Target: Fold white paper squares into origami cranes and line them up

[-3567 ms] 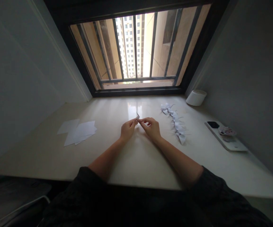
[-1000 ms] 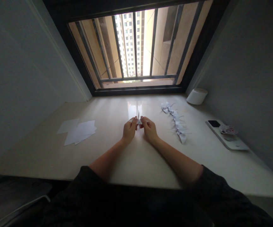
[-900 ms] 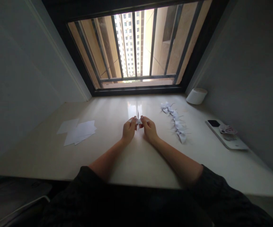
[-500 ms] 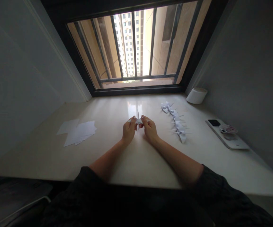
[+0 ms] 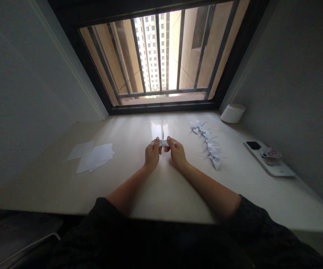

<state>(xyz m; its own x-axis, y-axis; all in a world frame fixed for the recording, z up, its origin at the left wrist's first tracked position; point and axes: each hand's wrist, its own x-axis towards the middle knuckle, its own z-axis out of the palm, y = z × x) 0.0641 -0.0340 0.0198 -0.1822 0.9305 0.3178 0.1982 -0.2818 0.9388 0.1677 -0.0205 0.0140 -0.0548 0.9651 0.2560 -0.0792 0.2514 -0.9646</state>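
Both my hands are raised off the pale stone desk at its middle, holding a small white origami crane (image 5: pixel 163 144) between them. My left hand (image 5: pixel 152 155) pinches one wing and my right hand (image 5: pixel 177 153) pinches the other. The crane's neck points straight up, and its body is partly hidden by my fingers. To the right of my right hand, a row of several finished paper cranes (image 5: pixel 206 144) lies on the desk (image 5: pixel 161 190). Loose white paper sheets (image 5: pixel 92 157) lie to the left of my left hand.
A white cylindrical container (image 5: pixel 232 113) stands in the far right corner. A phone (image 5: pixel 267 160) with a small round sticker or trinket lies by the right wall. A barred window (image 5: pixel 161 56) runs along the desk's far edge, with walls on both sides.
Earlier my fingertips were close together on a narrow fold. Now my hands sit slightly apart, with the crane's wings spread between them and its neck upright.
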